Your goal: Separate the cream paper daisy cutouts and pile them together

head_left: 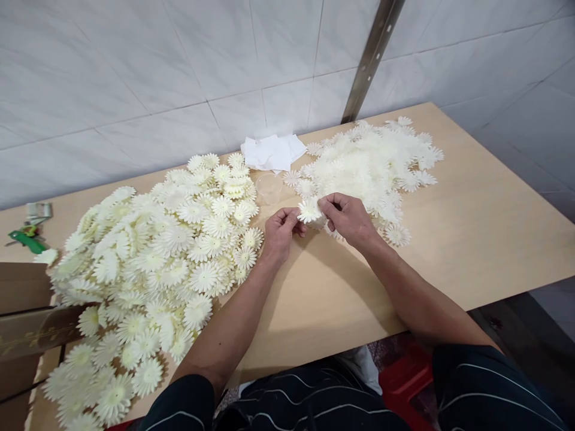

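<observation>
Between my two hands is a cream-white artificial flower with narrow petals. My left hand pinches its left edge with thumb and forefinger, and my right hand grips its right side the same way. Just beyond my right hand spreads a heap of pale flat petal pieces. To the left of my left hand lies a larger pile of cream-yellow flowers, many with small dark dots at their centres. Behind my hands sits a shallow clear plastic dish.
White paper sheets lie against the tiled wall. At the far left are a green-handled tool and a small pale block. A cardboard box stands at the left edge, and a red stool is below the table.
</observation>
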The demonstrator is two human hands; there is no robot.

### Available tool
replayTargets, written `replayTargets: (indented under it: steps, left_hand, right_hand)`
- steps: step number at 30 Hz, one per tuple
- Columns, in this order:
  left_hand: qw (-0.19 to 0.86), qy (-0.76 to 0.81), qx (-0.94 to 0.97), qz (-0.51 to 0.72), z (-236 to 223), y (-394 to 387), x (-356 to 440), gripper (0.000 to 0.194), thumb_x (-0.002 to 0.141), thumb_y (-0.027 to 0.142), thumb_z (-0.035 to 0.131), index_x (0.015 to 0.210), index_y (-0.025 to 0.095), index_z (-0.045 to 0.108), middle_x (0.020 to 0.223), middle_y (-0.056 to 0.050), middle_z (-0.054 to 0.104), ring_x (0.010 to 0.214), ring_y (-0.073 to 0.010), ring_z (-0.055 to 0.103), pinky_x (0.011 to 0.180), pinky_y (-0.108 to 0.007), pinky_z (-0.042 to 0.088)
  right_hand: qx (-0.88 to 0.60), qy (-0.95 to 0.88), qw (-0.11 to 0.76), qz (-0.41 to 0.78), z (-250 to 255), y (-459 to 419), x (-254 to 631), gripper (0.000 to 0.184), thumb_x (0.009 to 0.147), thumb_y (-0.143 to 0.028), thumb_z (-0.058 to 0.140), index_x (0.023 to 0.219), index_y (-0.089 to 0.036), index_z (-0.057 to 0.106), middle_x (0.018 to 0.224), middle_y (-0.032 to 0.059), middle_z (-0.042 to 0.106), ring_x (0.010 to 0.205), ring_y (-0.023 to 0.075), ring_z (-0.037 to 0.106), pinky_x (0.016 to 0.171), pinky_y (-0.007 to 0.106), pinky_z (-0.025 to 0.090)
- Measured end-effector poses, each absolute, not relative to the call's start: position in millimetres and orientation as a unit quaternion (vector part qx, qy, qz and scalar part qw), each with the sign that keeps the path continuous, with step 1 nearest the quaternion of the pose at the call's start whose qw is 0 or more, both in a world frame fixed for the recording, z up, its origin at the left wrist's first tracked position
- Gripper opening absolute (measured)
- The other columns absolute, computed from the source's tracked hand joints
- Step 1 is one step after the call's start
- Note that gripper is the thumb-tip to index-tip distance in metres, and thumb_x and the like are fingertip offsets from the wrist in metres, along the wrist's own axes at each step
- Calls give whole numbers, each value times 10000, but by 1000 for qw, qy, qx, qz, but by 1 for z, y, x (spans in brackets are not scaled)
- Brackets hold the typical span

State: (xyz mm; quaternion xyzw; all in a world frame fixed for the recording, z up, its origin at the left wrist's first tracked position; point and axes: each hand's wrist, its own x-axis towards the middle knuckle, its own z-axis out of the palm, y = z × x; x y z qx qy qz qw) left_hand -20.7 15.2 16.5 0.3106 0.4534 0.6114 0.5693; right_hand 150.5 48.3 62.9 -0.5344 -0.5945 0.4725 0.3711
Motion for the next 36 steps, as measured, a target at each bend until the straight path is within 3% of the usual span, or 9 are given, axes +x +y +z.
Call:
replayTargets:
  steps: [8, 14, 20, 23, 26, 28, 30, 33, 36]
  left_hand:
    - [558, 469, 298, 616, 17, 17, -21, 485, 765, 598, 951, 840, 188, 704, 627, 16, 662, 526, -118, 619, 510, -239, 483]
    - [563, 463, 294, 618, 16, 16, -20, 504, 735, 600, 970, 846, 185, 707, 625, 17, 663, 522, -116, 624, 504, -235, 476]
    - [567, 468, 298, 609, 16, 16, -20, 512, 722, 601, 970, 835, 182, 699, 617, 15, 654, 527, -119, 626, 505, -236, 484]
    - [570, 466, 302, 606, 17, 16, -20, 502, 724, 598, 970, 834, 183, 709, 609, 12, 657, 525, -121, 626, 503, -237, 489]
    - [570, 461, 312, 604, 18, 14, -20, 507, 716, 610, 972, 835, 180, 732, 599, 1, 670, 521, -126, 628, 502, -241, 497]
    - [570, 457, 324, 601, 19, 14, -20, 514, 711, 621, 973, 837, 177, 748, 593, -6, 683, 517, -126, 628, 506, -243, 505]
    - [566, 460, 335, 597, 19, 13, -20, 510, 720, 624, 968, 850, 175, 764, 590, -7, 692, 513, -124, 625, 513, -244, 512]
    - [554, 468, 343, 597, 19, 13, -19, 491, 749, 616, 957, 876, 175, 781, 593, 0, 695, 510, -119, 625, 518, -241, 514]
    - [540, 472, 344, 606, 18, 13, -18, 474, 778, 603, 948, 902, 173, 791, 593, 8, 687, 505, -117, 621, 511, -234, 504]
  right_hand:
    - [-445, -492, 443, 603, 72, 59, 158, 677, 601, -805, 957, 695, -239, 598, 650, -25, 487, 553, 115, 391, 477, 278, 331]
    - [-434, -459, 454, 628, 80, 60, 164, 718, 534, -770, 1002, 723, -257, 538, 722, 0, 501, 673, 165, 474, 491, 260, 305]
    - [-430, -482, 448, 619, 78, 61, 168, 670, 629, -784, 925, 770, -267, 523, 784, 34, 584, 673, 181, 490, 489, 285, 302]
    - [-451, -523, 455, 562, 73, 60, 167, 620, 726, -811, 853, 795, -268, 562, 757, 30, 581, 651, 184, 501, 490, 298, 359]
    - [-524, -605, 496, 337, 65, 64, 174, 496, 887, -731, 772, 839, -256, 640, 817, 50, 626, 682, 193, 545, 581, 348, 498]
    - [-553, -638, 512, 160, 61, 68, 183, 374, 954, -615, 747, 928, -245, 696, 981, 91, 684, 746, 205, 584, 699, 396, 572]
    - [-559, -651, 509, 62, 58, 73, 191, 294, 981, -523, 734, 1049, -237, 727, 1135, 128, 693, 789, 214, 606, 775, 429, 598]
    - [-561, -661, 494, 67, 59, 71, 191, 310, 1013, -499, 697, 1158, -229, 742, 1123, 120, 713, 763, 206, 610, 756, 409, 590]
    - [-555, -673, 451, 189, 66, 60, 178, 405, 1028, -582, 649, 1138, -210, 764, 967, 80, 748, 696, 185, 591, 691, 359, 547]
